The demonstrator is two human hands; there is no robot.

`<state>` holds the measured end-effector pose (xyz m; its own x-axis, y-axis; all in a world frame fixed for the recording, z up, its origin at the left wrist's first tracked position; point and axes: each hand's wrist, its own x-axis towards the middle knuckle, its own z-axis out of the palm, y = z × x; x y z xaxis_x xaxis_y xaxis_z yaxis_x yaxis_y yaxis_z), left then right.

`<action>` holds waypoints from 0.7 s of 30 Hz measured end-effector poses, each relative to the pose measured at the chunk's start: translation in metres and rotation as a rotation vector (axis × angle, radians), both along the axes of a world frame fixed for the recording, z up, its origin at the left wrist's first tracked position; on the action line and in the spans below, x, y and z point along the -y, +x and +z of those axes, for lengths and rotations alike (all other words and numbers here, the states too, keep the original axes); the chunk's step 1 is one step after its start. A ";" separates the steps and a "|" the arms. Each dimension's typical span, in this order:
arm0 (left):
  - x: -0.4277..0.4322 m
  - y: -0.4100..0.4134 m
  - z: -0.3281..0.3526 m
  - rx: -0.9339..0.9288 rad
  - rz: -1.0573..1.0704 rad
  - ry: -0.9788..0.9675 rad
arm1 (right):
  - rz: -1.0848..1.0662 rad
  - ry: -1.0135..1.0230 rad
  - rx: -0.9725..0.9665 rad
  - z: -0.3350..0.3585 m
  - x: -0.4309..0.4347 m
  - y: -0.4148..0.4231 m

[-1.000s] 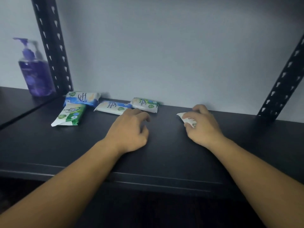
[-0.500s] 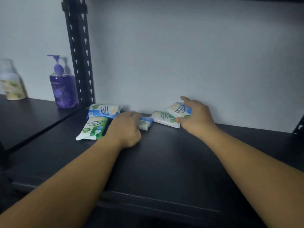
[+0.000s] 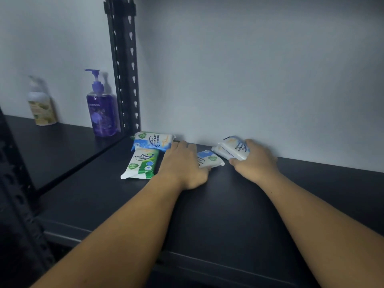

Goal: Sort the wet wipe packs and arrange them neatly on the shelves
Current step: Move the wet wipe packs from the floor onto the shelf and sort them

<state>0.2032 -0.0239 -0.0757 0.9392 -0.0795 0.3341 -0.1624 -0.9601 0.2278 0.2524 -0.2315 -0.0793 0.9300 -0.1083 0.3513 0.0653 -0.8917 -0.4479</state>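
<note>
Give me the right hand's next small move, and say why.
Probably carry the tilted pack leftward to the blue pack. The right hand grips it, and both labels read Fragrance Free, so they look like one kind. The left hand holds the middle pack in the way, so pass over it.

Five wipe packs: two left of the left hand, one under it, two in the right hand; two bottles.
</note>
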 end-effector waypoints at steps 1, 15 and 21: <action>0.000 -0.003 0.001 0.005 -0.004 -0.039 | -0.011 -0.007 0.015 0.000 0.000 -0.001; -0.075 -0.075 0.004 -0.004 0.607 -0.212 | 0.183 -0.025 0.139 -0.001 -0.032 -0.081; -0.073 -0.079 0.020 -0.260 0.614 -0.196 | -0.091 -0.097 -0.048 0.004 -0.039 -0.126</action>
<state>0.1243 0.0493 -0.0557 0.8464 0.5306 0.0461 0.4804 -0.7980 0.3639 0.1265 -0.1925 -0.0756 0.9336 -0.1610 0.3199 -0.0373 -0.9321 -0.3602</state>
